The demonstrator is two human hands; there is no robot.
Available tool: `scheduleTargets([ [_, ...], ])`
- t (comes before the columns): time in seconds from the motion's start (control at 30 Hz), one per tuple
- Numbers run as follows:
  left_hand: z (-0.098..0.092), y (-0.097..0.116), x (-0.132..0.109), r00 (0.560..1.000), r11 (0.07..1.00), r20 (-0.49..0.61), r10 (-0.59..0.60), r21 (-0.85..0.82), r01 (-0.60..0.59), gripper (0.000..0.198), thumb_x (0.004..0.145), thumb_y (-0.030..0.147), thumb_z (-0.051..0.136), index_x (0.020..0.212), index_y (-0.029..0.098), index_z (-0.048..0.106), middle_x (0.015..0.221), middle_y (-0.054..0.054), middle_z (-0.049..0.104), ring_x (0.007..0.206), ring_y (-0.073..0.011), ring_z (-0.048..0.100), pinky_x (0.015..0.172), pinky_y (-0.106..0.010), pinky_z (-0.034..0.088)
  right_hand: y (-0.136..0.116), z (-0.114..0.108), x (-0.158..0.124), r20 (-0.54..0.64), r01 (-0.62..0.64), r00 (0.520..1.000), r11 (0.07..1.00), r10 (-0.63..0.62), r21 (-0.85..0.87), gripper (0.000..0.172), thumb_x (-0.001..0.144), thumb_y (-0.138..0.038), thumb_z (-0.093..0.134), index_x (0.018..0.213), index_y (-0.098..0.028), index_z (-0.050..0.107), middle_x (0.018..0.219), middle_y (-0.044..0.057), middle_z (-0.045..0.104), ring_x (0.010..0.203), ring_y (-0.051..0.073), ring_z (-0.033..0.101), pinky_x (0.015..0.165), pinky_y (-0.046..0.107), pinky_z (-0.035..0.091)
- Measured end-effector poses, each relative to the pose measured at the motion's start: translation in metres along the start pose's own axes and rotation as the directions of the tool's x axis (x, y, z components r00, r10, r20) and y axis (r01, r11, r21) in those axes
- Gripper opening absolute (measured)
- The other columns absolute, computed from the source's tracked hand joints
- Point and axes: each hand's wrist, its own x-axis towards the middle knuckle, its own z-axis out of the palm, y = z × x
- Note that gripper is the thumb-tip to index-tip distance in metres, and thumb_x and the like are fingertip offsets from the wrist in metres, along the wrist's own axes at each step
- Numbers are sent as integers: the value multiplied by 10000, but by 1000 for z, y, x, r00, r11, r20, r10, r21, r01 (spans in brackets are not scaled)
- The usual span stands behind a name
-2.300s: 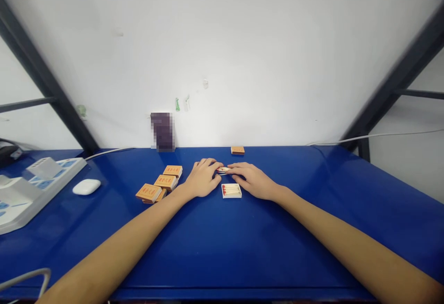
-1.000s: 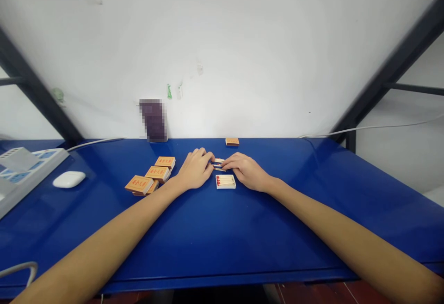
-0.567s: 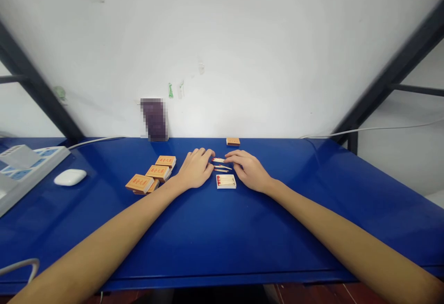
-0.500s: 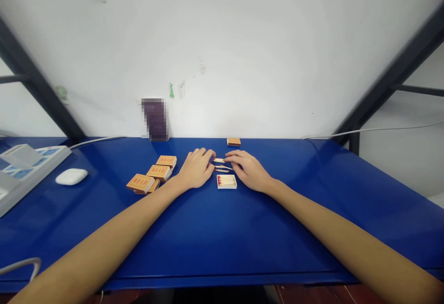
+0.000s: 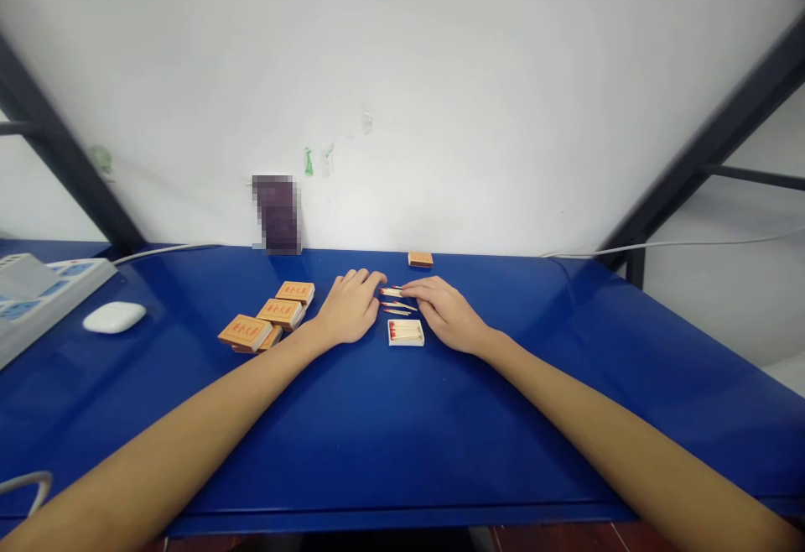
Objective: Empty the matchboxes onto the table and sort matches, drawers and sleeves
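Several loose red-headed matches (image 5: 391, 292) lie in a small bunch on the blue table (image 5: 390, 426), between my two hands. More matches (image 5: 397, 309) lie apart just nearer to me. My left hand (image 5: 350, 309) rests by the red heads, fingers apart, holding nothing. From the other side, my right hand (image 5: 448, 313) reaches its stretched fingertips to the plain ends of the bunch, thumb apart from the fingers. In front of the hands sits a white matchbox tray (image 5: 406, 344) with matches in it, heads to the left.
Orange matchboxes (image 5: 245, 331) are piled left of my left hand. One matchbox (image 5: 420, 259) lies near the wall. At the left are a white earphone case (image 5: 114, 317) and a power strip (image 5: 63, 300). A blurred dark object (image 5: 280, 215) stands against the wall.
My left fingertips have drawn slightly away from the match heads. My right fingers stay at the other ends of the matches. The whole view has shifted a little.
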Motion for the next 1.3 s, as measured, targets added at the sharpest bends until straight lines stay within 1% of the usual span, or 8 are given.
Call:
scheduleTargets([
  [0.13,0,1,0,1000,1000,11,-13,1,13,349,891,153,381,1206,192,526,1102,-91,590,998,-269,519,863,-436,422,0,1,0,14,-1,1000,1000,1,-12,374,939,-106,384,1166,-163,674,1242,100,672,1157,241,583,1028,463,474],
  [0.27,1,-1,0,1000,1000,8,6,-7,-6,357,889,148,378,1212,191,525,1106,-91,579,1007,-269,510,876,-439,426,0,1,0,21,-21,1000,999,22,-24,384,936,-106,376,1170,-165,675,1249,102,670,1176,242,579,1041,463,464],
  [0.5,2,-3,0,999,998,4,46,-45,-45,367,890,141,368,1221,182,520,1125,-89,579,1008,-259,506,910,-436,432,3,2,2,27,-174,984,984,175,-41,351,989,-270,406,1249,-201,630,1310,88,639,1236,269,552,1065,516,420],
  [0.57,2,-3,1,998,995,-3,69,-66,-69,363,886,134,371,1214,180,520,1122,-85,588,1009,-254,509,927,-431,431,3,2,3,36,-195,980,980,197,-37,355,990,-291,409,1258,-201,623,1307,87,644,1236,271,555,1067,517,416],
  [0.73,1,-3,1,993,985,-8,116,-128,-116,359,881,112,364,1196,195,515,1119,-70,614,1004,-242,528,939,-423,434,4,2,3,56,-171,983,985,173,-36,361,992,-297,396,1248,-200,631,1291,89,657,1228,267,567,1070,499,419],
  [0.97,-1,-1,0,994,986,-1,112,-121,-111,368,887,120,355,1209,194,516,1116,-74,614,996,-242,532,925,-415,444,6,2,2,62,-162,985,987,162,-12,375,1006,-300,357,1192,-199,667,1295,87,656,1229,259,568,1076,495,419],
  [1.13,0,-1,0,994,987,4,107,-121,-105,376,889,123,350,1220,194,514,1132,-77,611,1006,-242,530,936,-423,441,4,2,2,62,-101,993,995,101,-3,379,1004,-285,361,1221,-182,654,1284,102,662,1209,259,581,1063,489,432],
  [1.3,0,-2,0,995,987,4,104,-127,-103,374,887,127,355,1217,201,517,1145,-79,606,1022,-244,531,948,-432,437,-1,-1,2,69,-93,993,996,93,6,377,1005,-289,363,1239,-201,645,1257,93,675,1182,260,595,1039,492,446],
])
